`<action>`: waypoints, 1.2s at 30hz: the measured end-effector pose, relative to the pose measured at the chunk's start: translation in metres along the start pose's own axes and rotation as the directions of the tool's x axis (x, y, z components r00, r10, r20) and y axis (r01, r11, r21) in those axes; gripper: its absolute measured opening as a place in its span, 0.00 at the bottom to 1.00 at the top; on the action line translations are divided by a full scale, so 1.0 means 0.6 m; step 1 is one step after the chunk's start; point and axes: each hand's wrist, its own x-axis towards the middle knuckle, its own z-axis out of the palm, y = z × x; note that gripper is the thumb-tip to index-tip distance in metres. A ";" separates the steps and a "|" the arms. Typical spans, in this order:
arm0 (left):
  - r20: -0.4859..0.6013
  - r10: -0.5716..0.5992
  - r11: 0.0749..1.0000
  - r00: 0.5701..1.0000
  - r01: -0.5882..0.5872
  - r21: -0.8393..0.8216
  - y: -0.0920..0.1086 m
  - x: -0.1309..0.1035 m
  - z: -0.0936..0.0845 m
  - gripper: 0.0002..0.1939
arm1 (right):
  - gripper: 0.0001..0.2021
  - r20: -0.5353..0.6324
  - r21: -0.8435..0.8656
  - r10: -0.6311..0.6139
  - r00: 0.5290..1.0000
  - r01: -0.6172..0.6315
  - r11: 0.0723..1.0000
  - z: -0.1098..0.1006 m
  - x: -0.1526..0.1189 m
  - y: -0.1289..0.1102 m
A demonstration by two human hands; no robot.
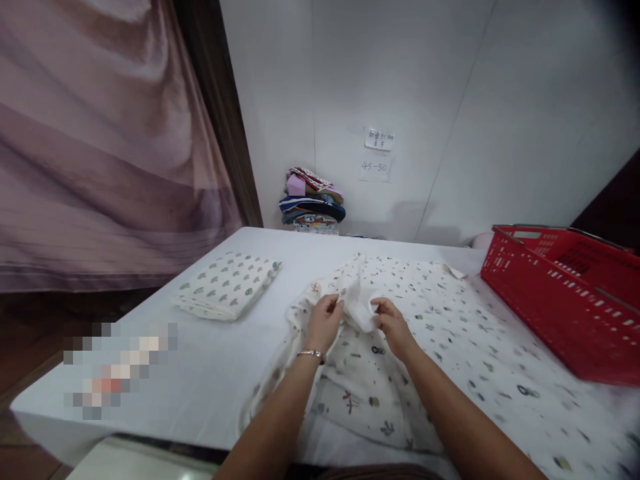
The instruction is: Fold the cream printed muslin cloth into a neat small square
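Observation:
A large white printed cloth with small dark motifs lies spread over the right half of the table, its near left part bunched and folded over. My left hand wears a bracelet and pinches a gathered edge of this cloth. Across from it, my right hand has its fingertips closed on a plain white part of the same cloth. Between the hands the fabric is raised and crumpled. Further left sits a folded cloth with grey-green shapes, touched by neither hand.
A red plastic basket stands at the table's right side. Several folded fabrics are stacked behind the far edge, against the wall. Handwritten paper notes hang there. A pinkish curtain borders the left. The white table carries a blurred-out patch at front left.

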 end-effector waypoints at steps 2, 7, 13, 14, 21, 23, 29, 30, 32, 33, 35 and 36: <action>0.048 0.062 0.996 0.997 -0.065 0.057 0.004 -0.022 0.018 0.09 | 0.16 0.019 0.034 0.059 0.998 -0.059 0.998 -0.005 -0.016 0.010; 0.104 0.117 0.986 0.988 -0.127 0.103 0.005 -0.053 0.035 0.10 | 0.16 -0.044 -0.362 0.010 0.999 -0.025 0.932 -0.032 -0.034 0.039; 0.099 0.205 0.968 0.974 -0.217 0.129 0.014 -0.063 0.033 0.09 | 0.23 -0.032 -0.738 -0.235 0.972 0.136 0.661 -0.063 -0.052 0.013; 0.104 0.226 0.961 0.969 -0.239 0.142 0.017 -0.065 0.034 0.09 | 0.24 -0.056 -0.720 -0.220 0.974 0.113 0.684 -0.068 -0.054 0.009; 0.144 0.251 0.947 0.957 -0.274 0.167 0.026 -0.080 0.056 0.09 | 0.30 -0.106 -0.250 0.133 0.985 -0.156 0.956 -0.088 -0.072 0.010; 0.167 0.262 0.944 0.951 -0.288 0.160 0.028 -0.084 0.065 0.09 | 0.30 -0.144 -0.193 0.063 0.988 -0.090 0.977 -0.087 -0.077 0.014; 0.240 0.304 0.923 0.922 -0.348 0.164 0.031 -0.101 0.094 0.10 | 0.28 -0.234 -0.380 -0.151 0.960 0.053 0.924 -0.071 -0.092 0.020; 0.248 0.309 0.921 0.918 -0.354 0.162 0.031 -0.104 0.099 0.10 | 0.27 -0.215 -0.349 -0.159 0.964 0.076 0.934 -0.067 -0.095 0.020; 0.264 0.315 0.918 0.911 -0.364 0.160 0.030 -0.109 0.106 0.10 | 0.26 -0.167 -0.240 -0.161 0.973 0.119 0.964 -0.059 -0.101 0.020; 0.269 0.313 0.917 0.911 -0.363 0.164 0.030 -0.111 0.108 0.10 | 0.26 -0.147 -0.188 -0.163 0.976 0.134 0.973 -0.056 -0.103 0.020; 0.282 0.300 0.916 0.911 -0.358 0.182 0.030 -0.113 0.112 0.10 | 0.26 -0.121 -0.117 -0.165 0.979 0.151 0.982 -0.053 -0.108 0.020; 0.286 0.296 0.913 0.911 -0.357 0.195 0.031 -0.114 0.112 0.10 | 0.27 -0.115 -0.093 -0.165 0.980 0.154 0.984 -0.053 -0.109 0.020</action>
